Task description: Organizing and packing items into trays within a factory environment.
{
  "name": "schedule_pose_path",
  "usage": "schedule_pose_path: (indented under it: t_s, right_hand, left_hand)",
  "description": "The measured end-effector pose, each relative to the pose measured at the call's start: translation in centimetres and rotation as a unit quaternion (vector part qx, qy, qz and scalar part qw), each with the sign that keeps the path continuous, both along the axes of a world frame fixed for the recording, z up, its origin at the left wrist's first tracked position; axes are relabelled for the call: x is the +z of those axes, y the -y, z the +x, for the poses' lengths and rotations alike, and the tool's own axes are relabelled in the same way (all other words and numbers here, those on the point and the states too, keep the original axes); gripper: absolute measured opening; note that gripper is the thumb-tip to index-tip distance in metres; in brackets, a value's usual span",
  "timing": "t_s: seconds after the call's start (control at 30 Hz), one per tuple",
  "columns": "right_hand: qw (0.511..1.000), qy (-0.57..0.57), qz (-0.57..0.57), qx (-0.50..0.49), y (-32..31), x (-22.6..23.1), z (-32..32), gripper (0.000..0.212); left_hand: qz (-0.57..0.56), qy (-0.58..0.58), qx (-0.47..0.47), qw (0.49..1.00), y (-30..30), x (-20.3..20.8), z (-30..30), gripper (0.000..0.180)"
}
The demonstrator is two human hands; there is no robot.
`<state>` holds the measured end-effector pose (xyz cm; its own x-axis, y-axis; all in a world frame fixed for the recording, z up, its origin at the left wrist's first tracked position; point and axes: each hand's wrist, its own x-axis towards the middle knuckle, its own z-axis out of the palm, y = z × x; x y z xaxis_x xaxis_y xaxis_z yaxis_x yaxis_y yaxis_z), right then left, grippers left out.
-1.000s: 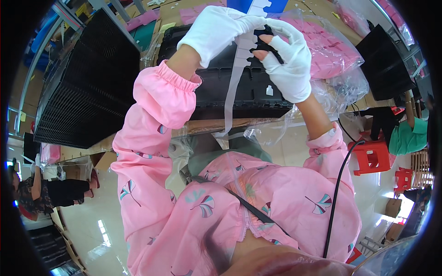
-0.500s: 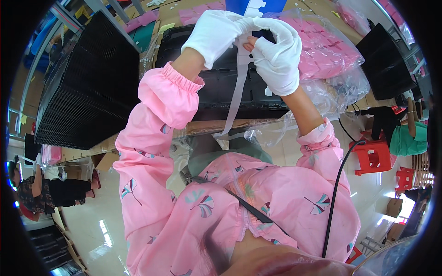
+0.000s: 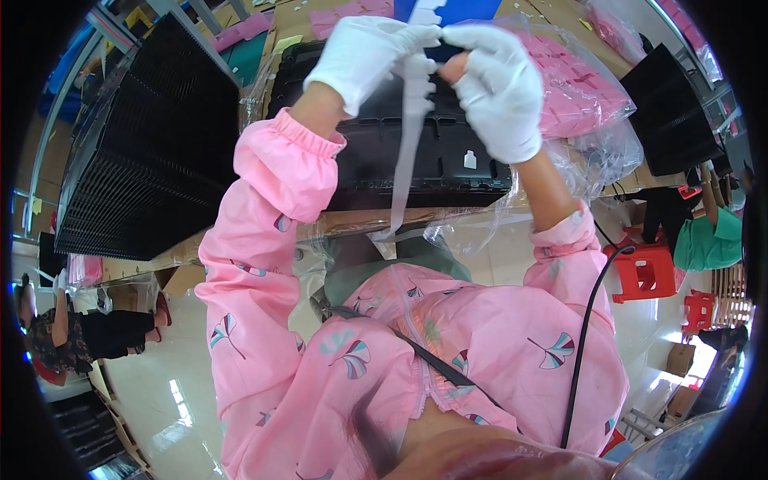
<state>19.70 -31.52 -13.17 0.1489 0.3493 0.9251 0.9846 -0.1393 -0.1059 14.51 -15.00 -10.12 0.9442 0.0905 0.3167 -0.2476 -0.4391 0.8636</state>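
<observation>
My left hand (image 3: 364,60), in a white glove, pinches a long white backing strip (image 3: 410,144) with a notched edge. The strip hangs down over a black plastic tray (image 3: 368,172) and past its near edge. Close to the left fingertips is my right hand (image 3: 504,100), also gloved, with a bare thumb tip showing. Its fingers are bent inward; whatever lies at their tips is too small to make out. One small white label (image 3: 470,160) sits on the black surface below the right hand.
Tall black ribbed stacks (image 3: 152,144) stand at the left, with another black stack (image 3: 672,108) at the right. Pink pieces in clear plastic wrap (image 3: 580,92) lie right of the tray. Behind is a blue bin (image 3: 472,10). A red stool (image 3: 644,272) and other people are farther off.
My right hand has moved right and slightly down, uncovering more of the label on the black surface. My left hand has shifted slightly left, and the strip's upper part has moved with it.
</observation>
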Motion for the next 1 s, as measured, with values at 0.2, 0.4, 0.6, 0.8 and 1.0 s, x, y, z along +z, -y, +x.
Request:
schedule_pose_path:
  t_s: [0.2,0.4,0.6,0.8,1.0]
  right_hand:
    - [0.944,-0.3,-0.109,0.079,1.0,0.5,13.2,0.011]
    - [0.833,-0.382,-0.395,-0.061,-0.9,-0.6,20.1,0.017]
    - [0.781,-0.312,-0.536,-0.076,-2.9,-4.4,25.4,0.017]
    - [0.743,-0.287,-0.595,-0.105,-3.9,-4.7,25.9,0.016]
    - [0.725,-0.262,-0.626,-0.118,-4.9,-4.8,26.0,0.015]
  left_hand:
    - [-0.072,-0.049,0.006,0.996,-2.3,0.7,0.1,0.03]
    - [-0.043,-0.03,-0.004,0.999,-4.0,-0.5,-0.1,0.038]
    - [-0.042,-0.067,0.017,0.997,-4.5,0.1,-0.5,0.04]
    - [-0.046,-0.063,0.008,0.997,-4.3,0.0,0.2,0.041]
    - [-0.055,-0.083,0.021,0.995,-4.2,0.1,0.4,0.039]
